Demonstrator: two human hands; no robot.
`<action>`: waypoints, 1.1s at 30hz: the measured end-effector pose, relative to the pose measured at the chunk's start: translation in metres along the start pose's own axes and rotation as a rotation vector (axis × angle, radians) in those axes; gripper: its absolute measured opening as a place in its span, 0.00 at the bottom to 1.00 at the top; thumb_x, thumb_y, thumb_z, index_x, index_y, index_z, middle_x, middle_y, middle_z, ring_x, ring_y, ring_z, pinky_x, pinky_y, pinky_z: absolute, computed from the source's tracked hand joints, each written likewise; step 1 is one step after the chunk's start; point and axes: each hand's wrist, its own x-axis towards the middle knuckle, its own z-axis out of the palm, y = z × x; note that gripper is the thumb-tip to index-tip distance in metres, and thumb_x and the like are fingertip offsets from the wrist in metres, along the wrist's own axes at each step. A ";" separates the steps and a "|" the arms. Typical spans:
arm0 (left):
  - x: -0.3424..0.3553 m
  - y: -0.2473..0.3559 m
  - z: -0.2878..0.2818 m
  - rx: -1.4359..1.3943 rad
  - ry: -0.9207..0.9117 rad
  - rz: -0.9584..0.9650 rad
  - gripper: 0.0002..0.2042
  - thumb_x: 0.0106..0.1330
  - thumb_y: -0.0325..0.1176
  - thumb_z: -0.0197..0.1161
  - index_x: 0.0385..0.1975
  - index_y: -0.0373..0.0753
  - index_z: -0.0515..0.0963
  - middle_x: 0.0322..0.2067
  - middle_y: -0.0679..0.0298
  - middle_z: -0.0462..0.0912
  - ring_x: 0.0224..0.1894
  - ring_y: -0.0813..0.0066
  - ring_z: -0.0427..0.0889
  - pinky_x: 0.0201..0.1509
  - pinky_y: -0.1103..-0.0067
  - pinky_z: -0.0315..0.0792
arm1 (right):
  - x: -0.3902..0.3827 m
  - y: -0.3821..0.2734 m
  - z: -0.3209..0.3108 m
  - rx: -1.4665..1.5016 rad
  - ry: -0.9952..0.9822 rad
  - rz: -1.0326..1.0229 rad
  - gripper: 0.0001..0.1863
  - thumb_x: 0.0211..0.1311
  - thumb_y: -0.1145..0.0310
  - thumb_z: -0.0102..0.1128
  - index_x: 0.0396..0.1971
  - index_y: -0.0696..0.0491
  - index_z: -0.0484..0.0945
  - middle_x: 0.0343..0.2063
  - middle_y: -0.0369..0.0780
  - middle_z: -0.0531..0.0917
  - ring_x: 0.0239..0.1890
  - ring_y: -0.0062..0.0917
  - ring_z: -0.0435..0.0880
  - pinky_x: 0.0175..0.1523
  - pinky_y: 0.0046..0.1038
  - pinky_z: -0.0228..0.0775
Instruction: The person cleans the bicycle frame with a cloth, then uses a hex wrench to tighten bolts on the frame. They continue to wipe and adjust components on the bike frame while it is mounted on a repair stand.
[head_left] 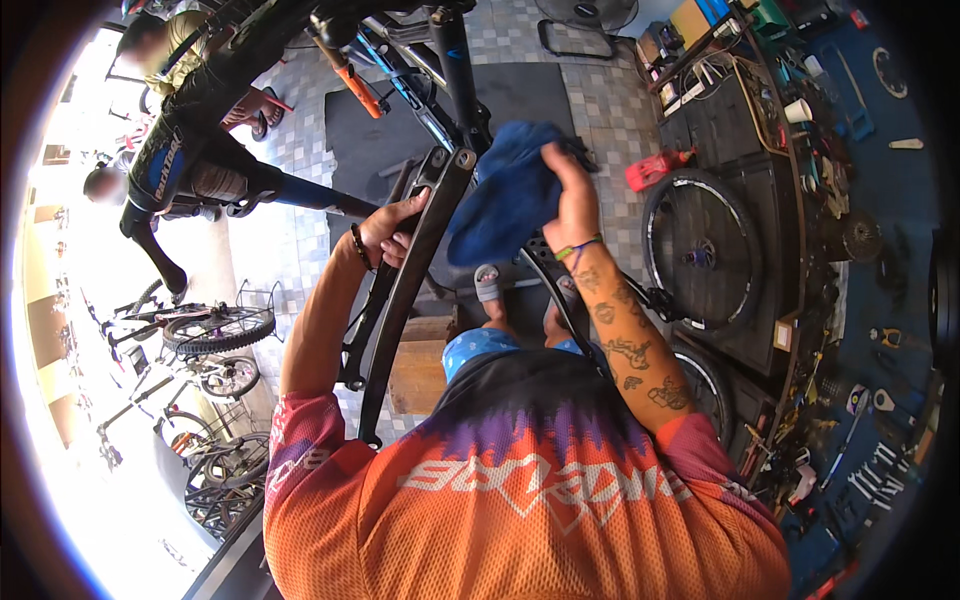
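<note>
In front of me, a black bicycle swingarm [418,285] stands tilted, its two long arms running down toward my lap. My left hand [393,232] is closed around its upper part, thumb along the outer side. A dark blue cloth [505,195], slightly blurred, hangs bunched from my right hand [574,205], whose fingers are mostly hidden behind it. The cloth is close to the upper end of the swingarm; whether they touch I cannot tell. Just beyond is a black and blue bicycle frame [458,75].
A wooden box [422,372] stands by my legs. To the right, a bicycle wheel [650,240] leans against a dark cabinet, near a red bottle [660,168]. Tools hang on a blue wall [850,345]. Several bicycles [218,330] stand at left; people sit at far left.
</note>
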 end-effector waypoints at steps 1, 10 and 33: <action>-0.002 0.000 -0.007 -0.018 -0.040 -0.001 0.30 0.72 0.66 0.59 0.46 0.39 0.80 0.11 0.78 0.64 0.09 0.93 0.56 0.09 0.89 0.47 | -0.010 -0.013 0.007 0.194 -0.115 0.137 0.17 0.75 0.57 0.59 0.52 0.53 0.84 0.44 0.39 0.88 0.48 0.28 0.89 0.57 0.34 0.81; -0.001 0.008 0.001 0.071 -0.028 -0.110 0.33 0.75 0.69 0.52 0.16 0.47 0.71 0.09 0.80 0.55 0.07 0.90 0.52 0.10 0.86 0.45 | 0.003 0.016 0.028 -0.696 -0.366 -0.104 0.16 0.66 0.68 0.72 0.49 0.61 0.84 0.42 0.39 0.90 0.42 0.20 0.87 0.49 0.23 0.79; -0.033 -0.070 0.066 0.807 0.556 0.556 0.21 0.78 0.49 0.61 0.41 0.33 0.71 0.22 0.52 0.79 0.24 0.58 0.79 0.32 0.64 0.71 | -0.022 0.053 0.057 -1.104 -0.234 -0.364 0.08 0.69 0.73 0.67 0.43 0.60 0.81 0.35 0.39 0.89 0.38 0.16 0.85 0.44 0.24 0.77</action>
